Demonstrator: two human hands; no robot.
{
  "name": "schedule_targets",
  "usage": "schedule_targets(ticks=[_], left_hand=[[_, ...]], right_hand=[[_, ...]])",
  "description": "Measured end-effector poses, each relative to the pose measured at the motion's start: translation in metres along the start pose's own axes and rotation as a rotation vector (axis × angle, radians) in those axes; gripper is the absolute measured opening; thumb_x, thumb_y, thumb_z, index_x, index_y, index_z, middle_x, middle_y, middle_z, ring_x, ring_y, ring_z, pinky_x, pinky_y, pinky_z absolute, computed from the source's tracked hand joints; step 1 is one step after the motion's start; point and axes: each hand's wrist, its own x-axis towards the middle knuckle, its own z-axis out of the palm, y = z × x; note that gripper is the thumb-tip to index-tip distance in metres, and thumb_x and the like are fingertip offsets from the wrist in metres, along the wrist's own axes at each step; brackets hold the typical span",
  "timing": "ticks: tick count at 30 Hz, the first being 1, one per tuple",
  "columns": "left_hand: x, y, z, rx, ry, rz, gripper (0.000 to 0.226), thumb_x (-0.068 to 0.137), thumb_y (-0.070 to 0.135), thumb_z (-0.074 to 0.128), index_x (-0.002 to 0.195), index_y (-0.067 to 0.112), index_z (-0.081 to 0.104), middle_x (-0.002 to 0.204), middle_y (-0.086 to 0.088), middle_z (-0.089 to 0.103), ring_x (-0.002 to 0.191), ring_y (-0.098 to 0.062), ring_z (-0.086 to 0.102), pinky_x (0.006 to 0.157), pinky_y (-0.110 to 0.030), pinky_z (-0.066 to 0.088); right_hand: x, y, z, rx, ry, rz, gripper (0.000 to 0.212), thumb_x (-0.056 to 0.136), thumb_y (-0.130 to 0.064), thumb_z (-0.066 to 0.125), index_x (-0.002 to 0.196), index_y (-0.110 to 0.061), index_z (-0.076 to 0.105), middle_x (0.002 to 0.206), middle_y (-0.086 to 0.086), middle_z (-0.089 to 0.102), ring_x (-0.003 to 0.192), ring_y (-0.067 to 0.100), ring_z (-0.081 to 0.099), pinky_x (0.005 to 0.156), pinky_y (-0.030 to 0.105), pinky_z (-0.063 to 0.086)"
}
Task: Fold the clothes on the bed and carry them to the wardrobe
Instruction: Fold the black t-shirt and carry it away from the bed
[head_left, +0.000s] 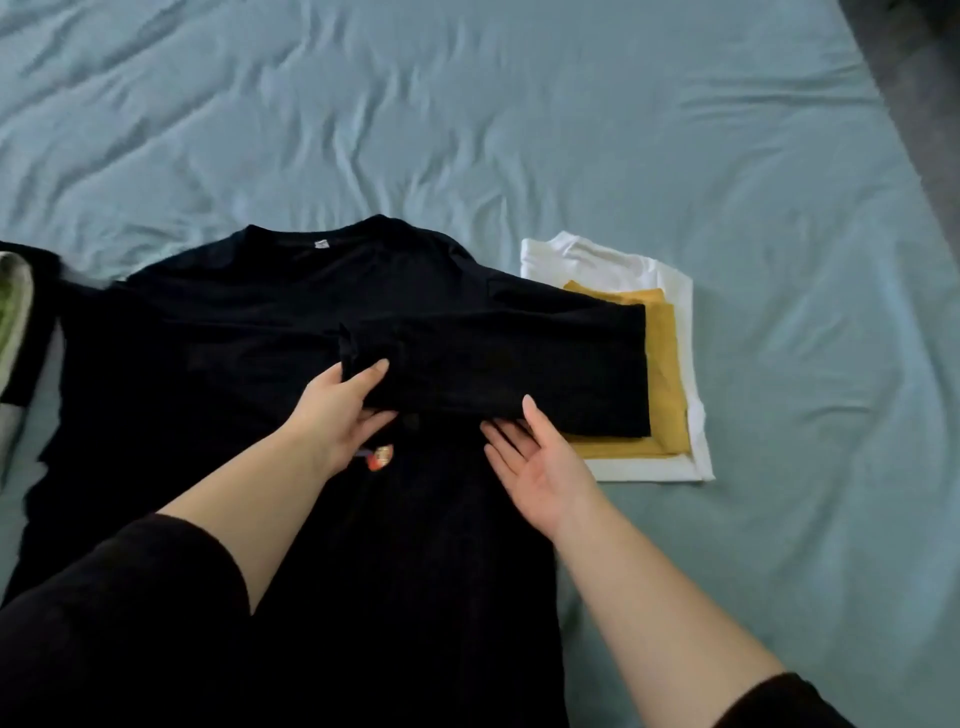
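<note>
A black long-sleeved shirt (249, 322) lies spread on the bed, collar away from me, with a small coloured print near its middle. A folded black garment (519, 364) is held across it. My left hand (343, 410) grips that garment's left end, thumb on top. My right hand (535, 457) is under its lower edge, palm up, thumb raised against the cloth. Its right end overlaps a folded mustard garment (667, 374), which lies on a folded white one (623, 260).
The light blue bedsheet (467, 130) is wrinkled and stretches far and right. At the left edge lies another garment with green and grey parts (13, 322). The bed's right edge borders a dark grey floor (924, 104).
</note>
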Motion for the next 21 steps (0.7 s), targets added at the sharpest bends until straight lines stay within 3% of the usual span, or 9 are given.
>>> schedule_targets(ticks=[6, 9, 13, 21], left_hand=[[0.014, 0.032, -0.120, 0.009, 0.124, 0.014, 0.012, 0.092, 0.018, 0.064, 0.103, 0.024, 0.066, 0.101, 0.002, 0.073, 0.086, -0.015, 0.073, 0.067, -0.028, 0.057], [0.024, 0.037, -0.158, 0.024, 0.144, 0.014, 0.012, 0.094, 0.019, 0.062, 0.104, 0.025, 0.064, 0.107, 0.001, 0.070, 0.092, -0.016, 0.069, 0.068, -0.028, 0.054], [0.035, 0.046, -0.200, 0.014, 0.185, 0.018, 0.009, 0.094, 0.019, 0.061, 0.099, 0.026, 0.063, 0.102, 0.003, 0.069, 0.085, -0.014, 0.069, 0.061, -0.025, 0.054], [0.054, 0.050, -0.254, -0.013, 0.187, -0.021, 0.007, 0.095, 0.019, 0.060, 0.098, 0.025, 0.061, 0.101, 0.002, 0.067, 0.086, -0.017, 0.068, 0.062, -0.027, 0.055]], right_hand=[[0.024, 0.055, 0.045, -0.179, 0.069, 0.001, 0.015, 0.093, 0.000, 0.055, 0.102, -0.008, 0.063, 0.113, 0.010, 0.067, 0.105, 0.021, 0.064, 0.104, 0.040, 0.044], [0.035, 0.078, 0.056, -0.074, 0.246, -0.076, 0.015, 0.095, 0.002, 0.048, 0.102, -0.005, 0.060, 0.111, 0.013, 0.065, 0.095, 0.022, 0.065, 0.093, 0.037, 0.049], [0.044, 0.097, 0.055, 0.010, 0.509, -0.240, 0.017, 0.091, 0.000, 0.060, 0.108, 0.001, 0.060, 0.098, 0.016, 0.066, 0.085, 0.023, 0.068, 0.082, 0.035, 0.056], [0.070, 0.094, 0.083, 0.321, 0.270, -0.157, 0.018, 0.095, 0.001, 0.048, 0.106, -0.004, 0.061, 0.104, 0.012, 0.065, 0.098, 0.026, 0.064, 0.088, 0.037, 0.053]])
